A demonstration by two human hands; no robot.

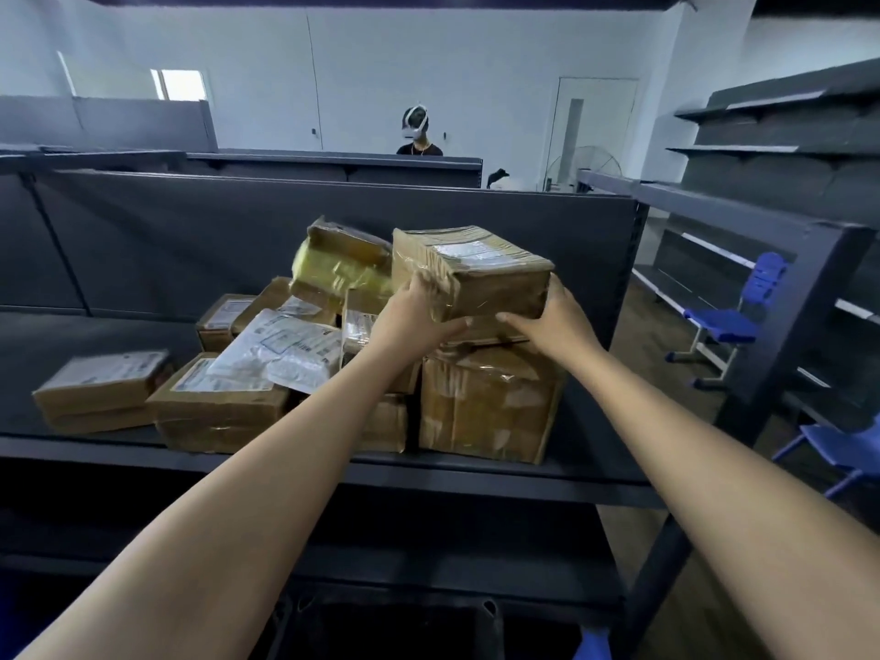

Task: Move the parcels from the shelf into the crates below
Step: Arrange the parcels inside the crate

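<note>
Pick-up: taped brown cardboard parcel (471, 273), topmost on dark metal shelf (71, 326), is gripped by left hand (414, 316) & right hand (552, 321); next, to be lowered into crates below shelf.

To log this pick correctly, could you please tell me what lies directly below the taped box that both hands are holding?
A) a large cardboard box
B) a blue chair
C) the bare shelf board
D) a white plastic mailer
A: the left hand and right hand grip the taped box right above the large cardboard box at the pile's right end.
</note>
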